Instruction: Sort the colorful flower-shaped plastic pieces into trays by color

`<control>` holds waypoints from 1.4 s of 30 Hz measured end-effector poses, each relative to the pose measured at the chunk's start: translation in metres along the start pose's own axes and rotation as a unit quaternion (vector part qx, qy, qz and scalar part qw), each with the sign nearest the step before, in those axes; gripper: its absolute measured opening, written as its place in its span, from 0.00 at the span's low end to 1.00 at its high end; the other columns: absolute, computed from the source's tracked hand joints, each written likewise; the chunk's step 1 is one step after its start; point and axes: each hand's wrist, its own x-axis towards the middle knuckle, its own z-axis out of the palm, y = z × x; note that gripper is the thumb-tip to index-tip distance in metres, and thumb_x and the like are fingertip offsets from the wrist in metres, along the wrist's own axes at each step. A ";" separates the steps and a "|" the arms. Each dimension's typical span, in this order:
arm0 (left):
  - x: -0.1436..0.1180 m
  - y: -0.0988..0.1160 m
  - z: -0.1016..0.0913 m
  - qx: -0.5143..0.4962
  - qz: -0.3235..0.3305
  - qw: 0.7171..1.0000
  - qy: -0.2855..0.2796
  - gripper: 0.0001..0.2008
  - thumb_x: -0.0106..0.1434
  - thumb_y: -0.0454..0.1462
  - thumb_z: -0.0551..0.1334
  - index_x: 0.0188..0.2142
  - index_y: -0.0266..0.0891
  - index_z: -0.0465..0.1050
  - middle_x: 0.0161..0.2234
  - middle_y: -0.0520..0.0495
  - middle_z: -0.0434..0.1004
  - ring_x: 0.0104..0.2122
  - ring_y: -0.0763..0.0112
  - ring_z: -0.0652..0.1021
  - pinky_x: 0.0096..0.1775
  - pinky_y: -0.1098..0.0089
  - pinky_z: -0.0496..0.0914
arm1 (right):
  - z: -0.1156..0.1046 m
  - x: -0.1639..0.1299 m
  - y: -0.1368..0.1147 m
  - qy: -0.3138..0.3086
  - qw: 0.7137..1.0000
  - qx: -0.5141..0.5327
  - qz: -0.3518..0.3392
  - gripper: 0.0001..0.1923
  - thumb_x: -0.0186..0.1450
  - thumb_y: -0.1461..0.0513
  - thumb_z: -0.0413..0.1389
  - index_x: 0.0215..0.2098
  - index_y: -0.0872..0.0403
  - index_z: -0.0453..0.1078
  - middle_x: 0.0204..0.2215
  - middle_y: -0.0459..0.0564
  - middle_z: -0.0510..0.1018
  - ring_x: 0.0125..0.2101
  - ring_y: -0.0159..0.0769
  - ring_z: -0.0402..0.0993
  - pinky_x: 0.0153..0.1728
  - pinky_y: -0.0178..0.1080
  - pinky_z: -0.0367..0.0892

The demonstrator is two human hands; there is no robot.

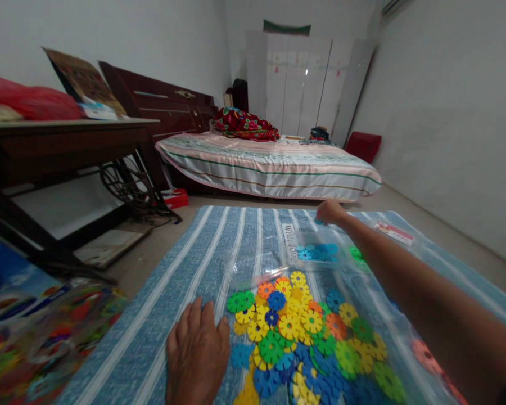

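Note:
My left hand [199, 351] lies flat, palm down, on the blue striped cloth [160, 315], its fingers stretched and holding nothing. Just right of it spreads a heap of notched plastic discs [293, 326] in yellow, green, blue and orange. My right arm reaches forward, and my right hand [331, 211] is closed above the far part of the cloth. A bit of a blue notched disc [319, 221] shows under its fingers. Below that hand, a clear plastic box [348, 260] contains several blue discs [316, 252]. Clear, crumpled-looking plastic [253, 264] lies left of the box.
Green discs [356, 255] lie right of the box, and pink discs [425, 357] near my right forearm. A pink-and-white packet [394, 233] rests at far right. On the left are a bag of coloured pieces [67, 337] and a sewing-machine table [67, 152]. A bed [274, 169] stands beyond.

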 end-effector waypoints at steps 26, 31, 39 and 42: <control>0.002 0.024 -0.078 -0.068 0.020 0.983 -0.170 0.22 0.69 0.45 0.52 0.56 0.37 0.70 0.63 0.36 0.68 0.63 0.56 0.67 0.60 0.57 0.62 | 0.100 -0.394 -0.074 0.022 0.962 0.098 -0.255 0.07 0.65 0.66 0.57 0.40 0.54 0.77 0.46 0.57 0.80 0.47 0.46 0.76 0.49 0.45 0.71; -0.026 0.026 -0.080 -0.080 0.008 0.989 -0.126 0.24 0.69 0.44 0.51 0.59 0.33 0.68 0.65 0.32 0.64 0.66 0.52 0.64 0.63 0.52 0.58 | 0.116 -0.407 -0.061 0.059 0.968 0.079 -0.229 0.15 0.62 0.65 0.60 0.47 0.52 0.76 0.53 0.59 0.77 0.58 0.53 0.69 0.56 0.53 0.67; -0.035 0.030 -0.078 -0.066 0.019 0.994 -0.089 0.22 0.70 0.43 0.50 0.57 0.33 0.69 0.64 0.34 0.67 0.64 0.53 0.65 0.62 0.52 0.58 | 0.131 -0.408 -0.068 0.054 0.971 0.076 -0.218 0.15 0.62 0.65 0.59 0.47 0.50 0.77 0.54 0.58 0.76 0.60 0.54 0.65 0.59 0.55 0.63; -0.035 0.029 -0.077 -0.066 0.019 0.994 -0.085 0.23 0.70 0.43 0.49 0.57 0.32 0.68 0.64 0.34 0.67 0.64 0.53 0.65 0.62 0.52 0.58 | 0.137 -0.408 -0.067 0.075 0.963 0.102 -0.237 0.12 0.63 0.65 0.57 0.44 0.50 0.77 0.52 0.57 0.77 0.58 0.53 0.67 0.57 0.54 0.64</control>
